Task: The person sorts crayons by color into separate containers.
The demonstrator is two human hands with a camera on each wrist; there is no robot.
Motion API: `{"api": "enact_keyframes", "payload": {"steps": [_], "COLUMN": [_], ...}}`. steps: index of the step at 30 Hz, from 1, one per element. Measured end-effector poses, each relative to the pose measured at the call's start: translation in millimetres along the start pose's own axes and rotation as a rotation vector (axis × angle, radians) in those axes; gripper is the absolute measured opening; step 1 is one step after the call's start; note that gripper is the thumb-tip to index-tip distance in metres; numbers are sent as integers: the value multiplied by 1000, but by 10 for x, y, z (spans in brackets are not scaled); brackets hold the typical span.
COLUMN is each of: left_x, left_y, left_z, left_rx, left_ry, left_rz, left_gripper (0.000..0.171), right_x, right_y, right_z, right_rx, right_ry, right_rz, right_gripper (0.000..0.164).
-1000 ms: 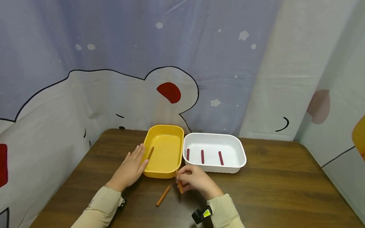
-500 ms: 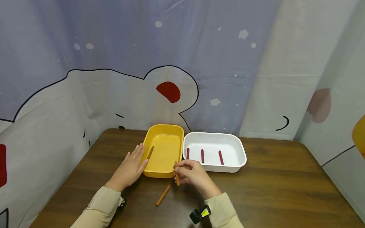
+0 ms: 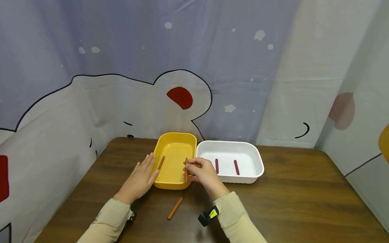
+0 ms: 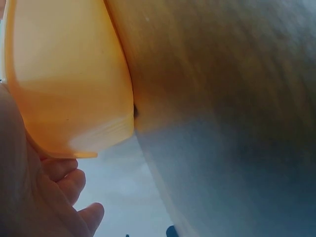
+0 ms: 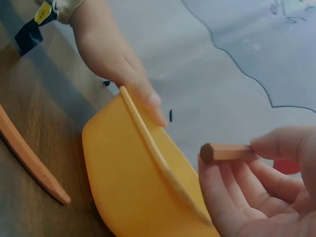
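Observation:
My right hand (image 3: 206,173) pinches an orange-brown crayon (image 3: 186,173) between thumb and fingers, over the near right part of the yellow tray (image 3: 176,148). In the right wrist view the held crayon (image 5: 229,152) shows a six-sided end. At the tray's left rim rests my left hand (image 3: 138,180), its fingers straight. Beside that hand, inside the tray, lies another orange-brown crayon (image 3: 161,162). A third orange-brown crayon (image 3: 175,208) lies on the table in front of the tray. The left wrist view shows the tray's outer wall (image 4: 74,59) close up.
To the right of the yellow tray stands a white tray (image 3: 253,163). Two dark red sticks, a left one (image 3: 216,166) and a right one (image 3: 236,167), show inside it. My right hand covers its near left corner. A patterned curtain (image 3: 231,67) hangs behind the wooden table (image 3: 304,189).
My right hand has lifted the crayon forward and left, from in front of the yellow tray to over it. It now hides one red stick in the white tray. My left hand stays put.

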State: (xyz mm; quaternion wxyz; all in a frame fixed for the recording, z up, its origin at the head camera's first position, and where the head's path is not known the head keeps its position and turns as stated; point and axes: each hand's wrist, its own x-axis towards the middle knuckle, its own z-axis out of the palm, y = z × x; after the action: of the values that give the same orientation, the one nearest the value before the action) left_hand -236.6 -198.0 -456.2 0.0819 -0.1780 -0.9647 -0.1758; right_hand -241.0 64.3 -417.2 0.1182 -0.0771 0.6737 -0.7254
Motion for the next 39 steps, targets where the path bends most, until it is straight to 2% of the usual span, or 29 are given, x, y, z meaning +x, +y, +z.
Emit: {"api": "enact_keyframes", "payload": {"steps": [8,19,23,28,32,39], "left_x": [3,23,27,26,14,-11], "left_y": [12,13,21,36,40,28], "left_z": [18,38,30,8,-4,-16], "left_rx": [14,3,7,9,3,3], "left_ry": [8,0,0,12,12,16], "left_rz": [3,-4,0,4,1,-7], "left_gripper": [65,66,66,65,65,64], "right_x": [247,584,653,695,674,584], "right_y": [-49,-53,-29,-14,-29,-83], "right_z": [171,365,408,470,480,460], "right_rx": [-116,-472,-635,-766,-822,-770], "right_ry": [27,69,120,189,214,175], "right_rz": [-44,-81,-96,-95,-110,-149], "right_gripper": [26,18,17,22,24,22]}}
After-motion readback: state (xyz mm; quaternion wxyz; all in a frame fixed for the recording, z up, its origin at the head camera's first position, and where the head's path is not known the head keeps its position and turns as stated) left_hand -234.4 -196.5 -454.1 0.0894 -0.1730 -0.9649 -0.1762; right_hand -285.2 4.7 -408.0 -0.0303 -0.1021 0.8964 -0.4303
